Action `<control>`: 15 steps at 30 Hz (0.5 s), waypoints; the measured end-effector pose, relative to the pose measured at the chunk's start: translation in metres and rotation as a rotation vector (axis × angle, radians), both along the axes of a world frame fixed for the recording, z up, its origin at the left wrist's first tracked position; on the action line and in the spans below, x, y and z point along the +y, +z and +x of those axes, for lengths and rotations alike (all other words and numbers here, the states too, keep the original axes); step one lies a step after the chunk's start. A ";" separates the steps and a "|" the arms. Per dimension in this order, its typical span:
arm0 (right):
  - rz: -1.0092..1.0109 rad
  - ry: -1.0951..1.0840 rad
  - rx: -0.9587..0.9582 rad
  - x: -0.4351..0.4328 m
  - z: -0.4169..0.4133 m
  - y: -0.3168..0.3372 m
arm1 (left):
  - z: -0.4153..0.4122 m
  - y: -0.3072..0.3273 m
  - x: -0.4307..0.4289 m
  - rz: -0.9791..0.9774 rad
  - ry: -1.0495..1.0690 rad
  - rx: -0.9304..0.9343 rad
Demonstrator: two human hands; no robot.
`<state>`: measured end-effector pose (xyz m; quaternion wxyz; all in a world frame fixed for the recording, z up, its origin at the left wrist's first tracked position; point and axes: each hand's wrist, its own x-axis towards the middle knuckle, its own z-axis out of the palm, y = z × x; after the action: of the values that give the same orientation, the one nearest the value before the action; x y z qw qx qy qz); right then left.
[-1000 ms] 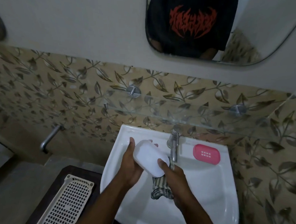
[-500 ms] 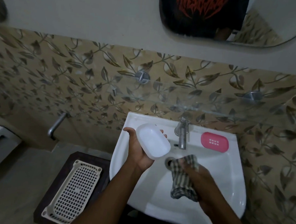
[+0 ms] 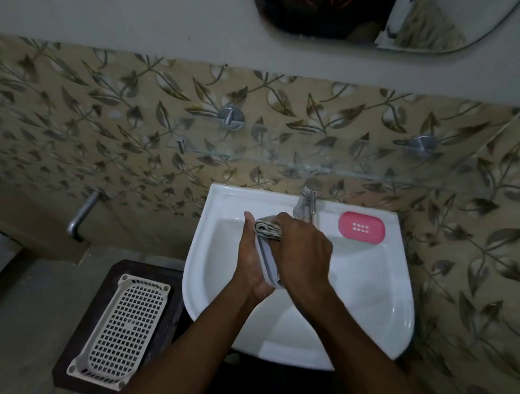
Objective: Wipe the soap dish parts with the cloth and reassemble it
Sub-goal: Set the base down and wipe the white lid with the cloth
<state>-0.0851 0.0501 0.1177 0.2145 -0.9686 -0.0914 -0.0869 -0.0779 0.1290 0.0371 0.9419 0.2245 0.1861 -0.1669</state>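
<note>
Over the white washbasin (image 3: 368, 293) the two hands meet, closed together around the task's things. The left hand (image 3: 250, 265) cradles the white soap dish tray (image 3: 269, 263), which stands on its edge against the palm with the thumb up along its far end. The right hand (image 3: 301, 253) lies against the tray's open side, fingers curled round a folded striped cloth (image 3: 267, 229) that pokes out past the fingertips and touches the tray's inside. Right of the right hand, beyond the chrome tap (image 3: 307, 199), the pink drainer insert (image 3: 361, 227) lies flat on the basin's back ledge, well apart from the tray. Left of the left forearm and lower, a cream perforated basket (image 3: 122, 328) rests on a dark stand (image 3: 110, 279). A glass shelf (image 3: 314, 169) crosses the leaf-patterned tiles beyond both hands.
</note>
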 end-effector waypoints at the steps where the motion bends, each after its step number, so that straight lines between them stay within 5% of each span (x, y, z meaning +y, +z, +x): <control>1: 0.048 0.008 0.031 0.004 -0.001 -0.002 | -0.002 -0.001 0.002 -0.011 -0.007 0.005; 6: -0.047 0.183 0.207 -0.011 -0.011 -0.007 | -0.004 -0.009 0.011 -0.013 -0.050 0.062; 8: -0.180 0.138 0.141 -0.021 -0.011 -0.005 | -0.007 -0.007 0.009 0.010 -0.060 0.072; 12: -0.041 -0.017 0.071 -0.010 -0.004 -0.001 | -0.009 0.002 0.000 0.038 -0.097 0.022; 15: 0.104 -0.066 0.418 0.016 -0.017 -0.004 | -0.009 0.000 0.005 -0.006 -0.096 0.023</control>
<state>-0.1017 0.0663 0.1138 0.2755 -0.9556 -0.0086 0.1044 -0.0873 0.1344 0.0376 0.9312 0.2286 0.1856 -0.2149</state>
